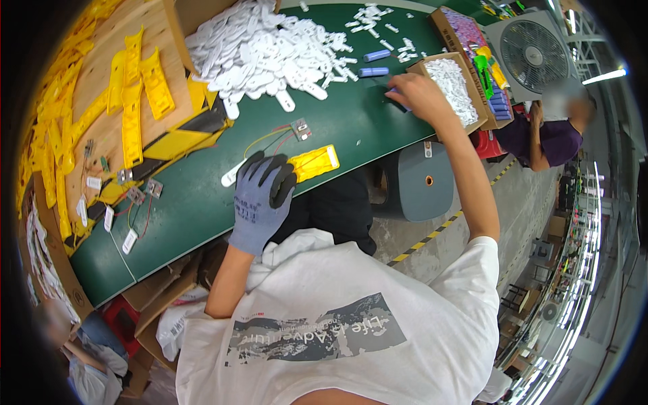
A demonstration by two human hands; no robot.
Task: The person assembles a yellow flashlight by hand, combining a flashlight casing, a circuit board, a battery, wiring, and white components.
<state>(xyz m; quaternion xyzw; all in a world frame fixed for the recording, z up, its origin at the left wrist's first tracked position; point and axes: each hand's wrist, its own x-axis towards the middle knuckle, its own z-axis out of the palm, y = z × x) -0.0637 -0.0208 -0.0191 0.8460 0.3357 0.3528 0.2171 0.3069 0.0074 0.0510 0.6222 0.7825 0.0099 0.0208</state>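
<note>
Bare green table (351,125) lies open in the middle of the frame, between the gloved left hand (260,199) and the bare right hand (418,94). Above that gap, a heap of white parts (270,50) blocks the upper centre. Two blue cells (374,64) lie just left of the right hand, and open boxes (459,84) crowd the upper right. A yellow casing (314,162) and loose wires (270,138) sit by the left hand. Yellow strips (135,94) clutter the upper left.

Worker in a white T-shirt, one hand gloved

The left hand (262,196), mid-frame, wears a grey-blue knit glove with black-coated fingertips; the right hand (418,94), upper frame, is bare; the shirt bears a grey print.
</note>
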